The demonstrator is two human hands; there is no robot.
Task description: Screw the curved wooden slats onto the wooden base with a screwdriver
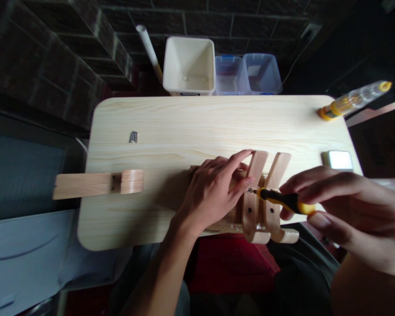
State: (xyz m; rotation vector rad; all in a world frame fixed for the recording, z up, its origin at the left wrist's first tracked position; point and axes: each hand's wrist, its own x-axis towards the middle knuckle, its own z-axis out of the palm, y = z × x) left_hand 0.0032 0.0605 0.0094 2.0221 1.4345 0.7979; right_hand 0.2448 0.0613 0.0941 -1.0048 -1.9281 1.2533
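Note:
My right hand (345,206) grips a yellow-and-black screwdriver (283,199), its tip at a screw in the upper hole of a wooden hook (254,215). Thumb and index finger of my left hand (213,188) press on that hook's edge, while the other fingers lie over a brown, partly plastic-wrapped bundle (228,218) beneath. Beside it on the right lies a second curved wooden hook (276,204), with a dark hole showing. My left palm hides much of the bundle.
On the light wood table (197,118) lie several screws (133,137) and a pair of wooden pieces (98,183) overhanging the left edge. A clear bit case (355,101) and a small white-topped box (338,160) are on the right. Bins (189,66) stand behind.

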